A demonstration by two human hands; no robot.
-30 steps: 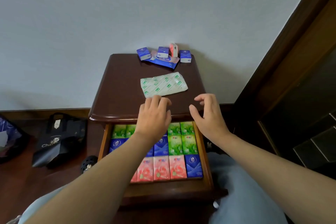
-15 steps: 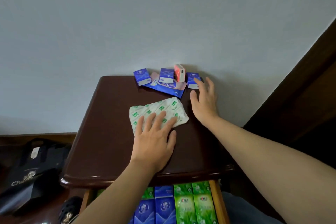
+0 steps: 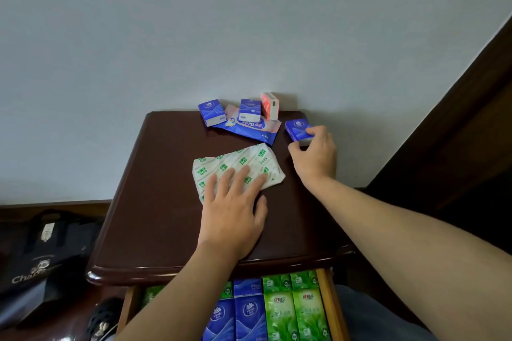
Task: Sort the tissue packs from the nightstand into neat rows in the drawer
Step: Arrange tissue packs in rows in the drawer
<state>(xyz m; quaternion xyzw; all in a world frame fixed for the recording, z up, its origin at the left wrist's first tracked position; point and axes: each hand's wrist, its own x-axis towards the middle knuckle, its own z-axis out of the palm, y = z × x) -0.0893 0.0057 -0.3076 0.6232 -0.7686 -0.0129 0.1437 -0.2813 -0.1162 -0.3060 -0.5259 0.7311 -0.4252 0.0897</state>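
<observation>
While our right hand [image 3: 314, 156] closes thumb and fingers around a small blue tissue pack [image 3: 298, 130] at the far right of the nightstand [image 3: 155, 202], our left hand [image 3: 235, 207] lies flat and spread, fingers pressing on the near edge of a white-and-green wrapper [image 3: 238, 166] in the middle of the top. We cannot tell whether the blue pack has left the wood or is only gripped.

Farther out, against the wall, we count two more small blue packs [image 3: 212, 113] standing left of the gripped one, and one pink-red pack [image 3: 270, 106] on end just beside the right of those two. A flat blue-and-pink wrapper [image 3: 249, 129] lies under and in front of them. That makes four small packs on top, one of them in hand, plus two flat wrappers.

Below the near edge, the open drawer [image 3: 328, 310] shows only its far part: green packs [image 3: 293, 313] in two columns at the right, blue packs [image 3: 235, 313] in two columns beside them, a bit of green further left past our forearm. The rest is out of frame or hidden.

We judge the job well along: the drawer looks mostly filled in tidy rows, and four small packs remain to go in.
</observation>
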